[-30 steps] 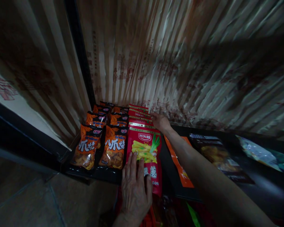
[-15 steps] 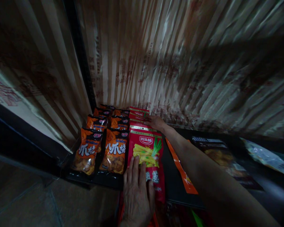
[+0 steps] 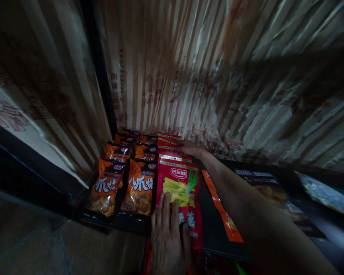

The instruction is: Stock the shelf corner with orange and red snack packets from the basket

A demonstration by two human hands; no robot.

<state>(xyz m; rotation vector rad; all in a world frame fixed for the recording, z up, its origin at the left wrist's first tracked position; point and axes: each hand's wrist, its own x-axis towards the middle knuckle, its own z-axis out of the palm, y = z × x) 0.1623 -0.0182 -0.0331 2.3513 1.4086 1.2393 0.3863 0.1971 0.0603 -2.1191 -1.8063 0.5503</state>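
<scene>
A red snack bag (image 3: 179, 173) with yellow sticks pictured on it lies at the front of a row of similar red bags. My left hand (image 3: 170, 233) rests flat on its lower part, fingers stretched out. Farther back, my right hand (image 3: 189, 148) touches the right side of the rear red bags (image 3: 167, 141); its fingers are extended and partly blurred in shadow. Left of the red row stand two rows of orange and black snack bags (image 3: 139, 187), the nearer ones leaning back.
The bags lie on a black shelf (image 3: 212, 225). Right of my hands are an orange packet (image 3: 222, 210), a dark brown bag (image 3: 256, 176) and a pale bag (image 3: 326, 193). Pleated brown paper (image 3: 212, 84) covers the back, beside a black post (image 3: 99, 57).
The view has shifted slightly, so the shelf and bags appear a little lower. Both hands stay on the red bags, with the right fingers slightly more outstretched.
</scene>
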